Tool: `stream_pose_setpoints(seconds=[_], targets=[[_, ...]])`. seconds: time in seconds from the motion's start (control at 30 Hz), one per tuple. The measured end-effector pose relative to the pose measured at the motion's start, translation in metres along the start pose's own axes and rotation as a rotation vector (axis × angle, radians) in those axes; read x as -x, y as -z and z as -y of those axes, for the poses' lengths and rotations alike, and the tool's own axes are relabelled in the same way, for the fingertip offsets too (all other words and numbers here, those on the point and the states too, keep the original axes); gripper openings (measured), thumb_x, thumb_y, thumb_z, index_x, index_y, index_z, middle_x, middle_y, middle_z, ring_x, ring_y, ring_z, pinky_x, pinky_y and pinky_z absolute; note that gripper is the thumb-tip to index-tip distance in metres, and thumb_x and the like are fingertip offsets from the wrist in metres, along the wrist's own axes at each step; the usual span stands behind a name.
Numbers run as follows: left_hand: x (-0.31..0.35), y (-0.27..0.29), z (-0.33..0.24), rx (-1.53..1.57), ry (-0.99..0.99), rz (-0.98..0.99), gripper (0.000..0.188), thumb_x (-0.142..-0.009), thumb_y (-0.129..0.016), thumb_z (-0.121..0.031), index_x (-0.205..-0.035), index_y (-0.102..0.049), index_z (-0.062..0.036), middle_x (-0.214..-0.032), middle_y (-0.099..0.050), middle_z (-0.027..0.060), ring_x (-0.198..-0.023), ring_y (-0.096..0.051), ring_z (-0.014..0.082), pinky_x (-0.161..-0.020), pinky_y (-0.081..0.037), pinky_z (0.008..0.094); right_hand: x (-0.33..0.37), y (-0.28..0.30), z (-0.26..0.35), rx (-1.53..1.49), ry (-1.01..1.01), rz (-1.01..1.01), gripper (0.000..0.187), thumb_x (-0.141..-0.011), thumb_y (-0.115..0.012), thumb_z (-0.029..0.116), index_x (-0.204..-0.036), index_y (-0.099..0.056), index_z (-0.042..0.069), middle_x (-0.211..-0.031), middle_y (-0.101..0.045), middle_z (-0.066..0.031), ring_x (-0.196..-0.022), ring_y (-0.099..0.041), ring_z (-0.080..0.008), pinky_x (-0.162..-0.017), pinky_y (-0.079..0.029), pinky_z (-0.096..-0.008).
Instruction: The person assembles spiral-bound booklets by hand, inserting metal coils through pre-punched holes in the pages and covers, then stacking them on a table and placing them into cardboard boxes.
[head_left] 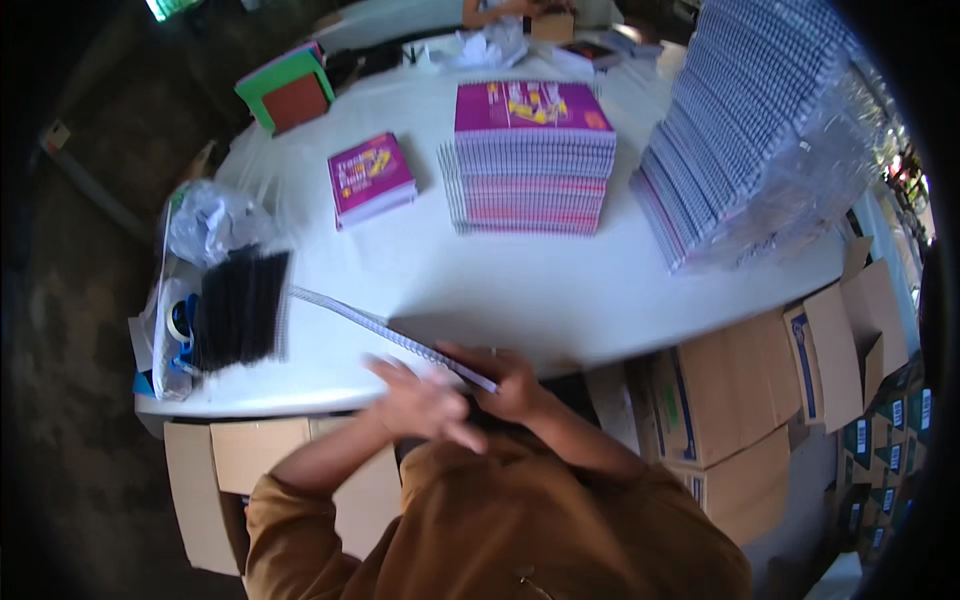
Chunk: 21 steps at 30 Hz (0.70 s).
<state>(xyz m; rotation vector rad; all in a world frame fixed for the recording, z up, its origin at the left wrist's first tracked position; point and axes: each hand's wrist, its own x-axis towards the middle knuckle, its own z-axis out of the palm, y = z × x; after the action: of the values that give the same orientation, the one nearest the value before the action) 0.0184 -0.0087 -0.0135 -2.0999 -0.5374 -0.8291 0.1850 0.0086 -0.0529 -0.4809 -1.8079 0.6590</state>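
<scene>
Held edge-up over the near side of the table is a spiral-bound book (385, 333), its coil running along the upper edge. My right hand (510, 382) grips its near right end. Beside the book's near face, my left hand (425, 402) has its fingers spread and slightly blurred, apparently apart from the book. Beyond them stands a tall stack of spiral-bound books (530, 155) with a purple cover on top. A smaller purple pile (370, 178) lies left of it.
A high leaning stack of spiral-bound books (745, 110) with clear plastic is at right. At left are a black ridged bundle (238, 310), tape (179, 318) and crumpled plastic (215, 222). Cardboard boxes (735, 375) stand below the table edge. Another person's arm (485, 12) shows far off.
</scene>
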Motion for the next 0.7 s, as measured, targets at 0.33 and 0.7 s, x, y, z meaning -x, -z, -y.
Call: stream_pose_setpoints(seconds=[0.33,0.7], targets=[[0.007,-0.028,-0.013,-0.155,-0.024,-0.037,0.092,-0.081,-0.038,-0.069,-0.139,-0.021,-0.0005,-0.140,-0.020,0.0253,-0.130,-0.019,0.0468,-0.102,-0.009,0.0644,0.002,-0.003,-0.009,-0.039,0.011,0.028,0.045,-0.075,-0.063,0.004,-0.119,-0.056,0.009,-0.102,-0.065,-0.0129,-0.084,-0.065,-0.0285,-0.074,-0.051,-0.0354],[-0.065,0.002,0.000,0.426,0.462,0.393,0.023,-0.073,-0.067,-0.011,-0.095,-0.061,-0.0123,-0.096,-0.062,0.0000,-0.092,-0.059,0.0166,-0.092,-0.035,0.0390,0.000,0.005,-0.021,-0.113,-0.170,-0.008,0.007,-0.074,-0.061,0.002,-0.081,-0.059,0.003,-0.075,-0.062,-0.0158,-0.070,-0.061,-0.0348,-0.058,-0.049,-0.0367]])
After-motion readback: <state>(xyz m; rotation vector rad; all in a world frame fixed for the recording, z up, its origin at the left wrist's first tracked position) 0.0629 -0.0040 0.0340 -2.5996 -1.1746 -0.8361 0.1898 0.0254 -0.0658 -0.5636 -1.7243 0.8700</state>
